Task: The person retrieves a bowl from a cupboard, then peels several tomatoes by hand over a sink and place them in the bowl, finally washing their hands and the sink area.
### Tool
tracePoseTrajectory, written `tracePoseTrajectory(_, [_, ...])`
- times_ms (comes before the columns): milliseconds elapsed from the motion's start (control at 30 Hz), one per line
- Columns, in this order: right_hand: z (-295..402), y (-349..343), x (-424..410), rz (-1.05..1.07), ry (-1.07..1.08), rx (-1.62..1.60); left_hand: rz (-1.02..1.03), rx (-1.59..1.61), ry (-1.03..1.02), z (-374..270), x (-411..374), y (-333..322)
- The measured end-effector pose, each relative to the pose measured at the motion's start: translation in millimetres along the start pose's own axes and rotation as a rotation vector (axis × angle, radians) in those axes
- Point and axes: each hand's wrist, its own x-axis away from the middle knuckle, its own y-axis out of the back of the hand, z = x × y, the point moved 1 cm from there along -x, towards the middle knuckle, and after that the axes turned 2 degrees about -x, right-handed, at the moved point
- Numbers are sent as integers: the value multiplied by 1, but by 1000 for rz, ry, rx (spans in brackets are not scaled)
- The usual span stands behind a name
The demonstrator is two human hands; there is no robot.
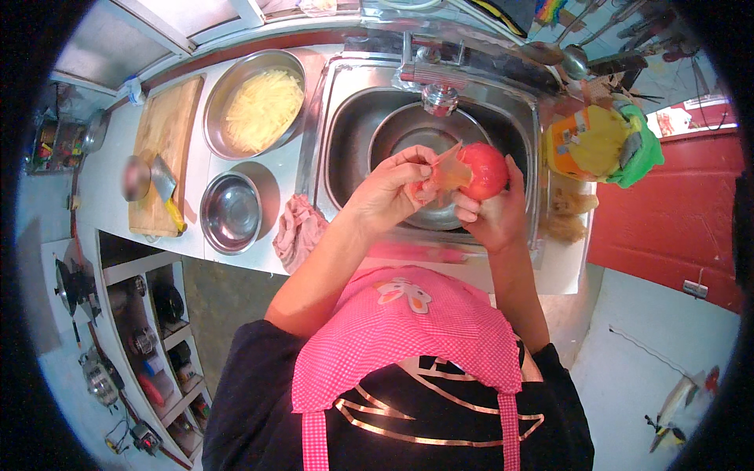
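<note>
Over the sink point(344, 147), my right hand point(500, 221) cups a round red tomato point(488, 171) from its right side and from below. My left hand point(383, 191) pinches a thin, translucent flap of tomato skin point(452, 169) that stretches to the tomato's left side. Some red peel also shows between the left fingers. Beneath both hands, a wide stainless steel basin point(392, 132) sits in the sink, its near part partly hidden by them. The chrome faucet point(440, 97) hangs over the basin's far side.
Left of the sink stand a bowl of pale yellow strips point(265, 109), a smaller steel bowl point(231, 212) and a crumpled pink cloth point(299, 226). A yellow-handled cleaver point(166, 179) lies on a wooden cutting board point(171, 112). Yellow and green cloths point(601, 141) sit at the right.
</note>
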Motion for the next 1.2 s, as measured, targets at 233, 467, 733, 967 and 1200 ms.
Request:
tracePoseTrajectory(233, [-6, -10, -9, -233, 126, 15, -64, -57, -48, 1, 0, -1])
tracePoseTrajectory(467, [0, -1, -6, -32, 28, -78, -71, 51, -135, -17, 0, 8])
tracePoseTrajectory(733, [-8, -9, -6, -38, -24, -3, -104, 64, -104, -12, -1, 0])
tracePoseTrajectory(967, [-42, -63, -28, -61, -102, 473, -265, 274, -119, 16, -2, 71])
tracePoseTrajectory(1200, [-168, -102, -123, 61, -374, 1026, -24, 146, -291, 39, 50, 92])
